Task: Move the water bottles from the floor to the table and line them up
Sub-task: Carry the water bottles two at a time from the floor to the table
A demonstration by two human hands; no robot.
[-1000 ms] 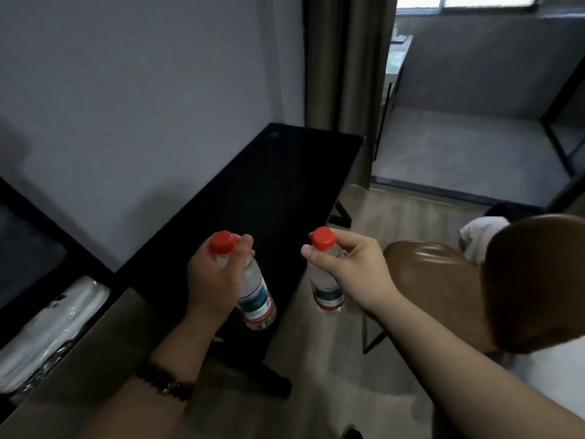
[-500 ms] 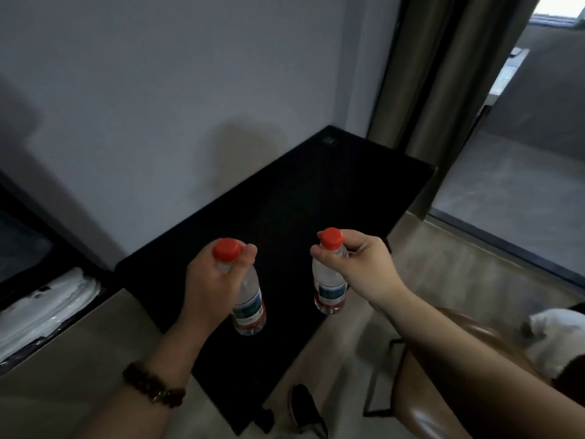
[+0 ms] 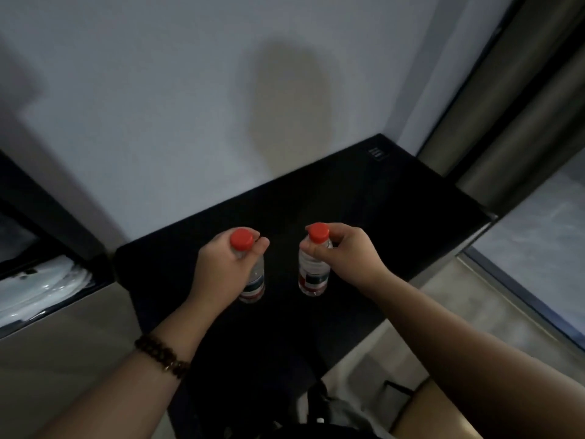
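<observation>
Mid-frame, each hand — left (image 3: 226,267), right (image 3: 343,256) — pinches a bottle's neck (image 3: 253,280) (image 3: 311,277) above the table (image 3: 395,217). Next — lower both gently, side by side.

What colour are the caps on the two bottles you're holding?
Both caps are red, the left bottle's cap and the right bottle's cap; the head view shows it.

Stood side by side over the black rectangular table top (image 3: 364,217): the left clear plastic water bottle with red cap (image 3: 251,280), pinched at the neck by the left hand (image 3: 221,270), and the right clear plastic water bottle with red cap (image 3: 311,274), held likewise by the right hand (image 3: 345,258) (whether resting on the top or just above it, unclear). Backed against the pale grey wall (image 3: 190,106), with the grey-green curtain (image 3: 522,106) at the far right end and the brown beaded bracelet (image 3: 161,356) round the left wrist.
</observation>
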